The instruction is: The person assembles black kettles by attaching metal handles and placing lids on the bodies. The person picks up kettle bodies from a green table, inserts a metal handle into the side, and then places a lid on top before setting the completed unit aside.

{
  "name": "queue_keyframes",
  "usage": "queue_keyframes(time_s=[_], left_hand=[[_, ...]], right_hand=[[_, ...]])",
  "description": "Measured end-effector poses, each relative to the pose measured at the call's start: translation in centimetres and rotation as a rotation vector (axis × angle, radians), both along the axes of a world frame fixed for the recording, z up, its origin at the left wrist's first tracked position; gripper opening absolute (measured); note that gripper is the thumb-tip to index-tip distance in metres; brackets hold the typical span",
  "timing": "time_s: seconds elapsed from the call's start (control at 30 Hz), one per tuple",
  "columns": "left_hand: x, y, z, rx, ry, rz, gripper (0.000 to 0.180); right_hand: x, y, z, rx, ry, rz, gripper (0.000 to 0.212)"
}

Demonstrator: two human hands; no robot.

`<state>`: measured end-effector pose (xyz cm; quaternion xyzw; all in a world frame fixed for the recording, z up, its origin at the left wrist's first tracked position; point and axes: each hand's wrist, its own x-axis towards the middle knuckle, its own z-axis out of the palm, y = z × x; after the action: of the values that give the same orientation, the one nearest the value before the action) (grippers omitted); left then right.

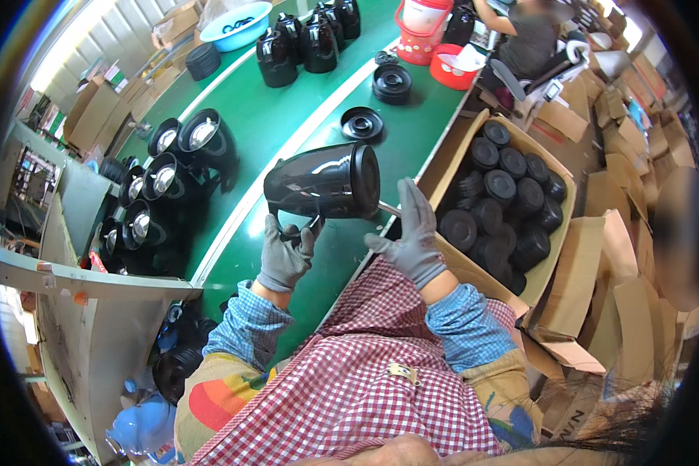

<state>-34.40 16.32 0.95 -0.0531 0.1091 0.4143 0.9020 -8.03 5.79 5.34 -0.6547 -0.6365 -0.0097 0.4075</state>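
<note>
In the head view, a green desk (pixel 332 268) with white lines crossed a cluttered workroom, beside a carton (pixel 449 161) of round black lids (pixel 500 185). Above the desk, a glossy black jug (pixel 311 182) was held sideways, its matte round end facing right. The left hand's (pixel 283 260) fingers gripped its handle; the right hand's (pixel 415 247) were outstretched near that end.
</note>
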Motion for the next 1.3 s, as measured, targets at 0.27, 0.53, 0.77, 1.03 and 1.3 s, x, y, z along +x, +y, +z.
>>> queue_keyframes(time_s=[0.27, 0.53, 0.77, 1.03, 1.3], left_hand=[[8.1, -9.8, 3.5, -0.105, -0.101, -0.490, 0.061], [9.5, -7.6, 9.5, 1.192, 0.738, -0.770, 0.031], [20.8, -12.3, -2.2, 2.015, 0.643, -0.541, 0.038], [26.0, -11.5, 0.5, 1.899, 0.790, -0.384, 0.027], [31.1, -15.1, 2.0, 1.420, 0.572, -0.748, 0.033]], right_hand=[[2.7, -5.3, 7.4, 0.240, -0.076, -0.036, 0.082], [7.3, -19.7, 11.9, -0.106, -0.260, 0.023, 0.078], [4.3, -26.5, 1.4, -0.214, 0.054, -0.125, 0.066], [9.2, -29.1, 1.1, 0.200, 0.061, -0.442, 0.047], [10.6, -23.9, -2.8, 0.194, 0.559, -0.438, 0.034]])
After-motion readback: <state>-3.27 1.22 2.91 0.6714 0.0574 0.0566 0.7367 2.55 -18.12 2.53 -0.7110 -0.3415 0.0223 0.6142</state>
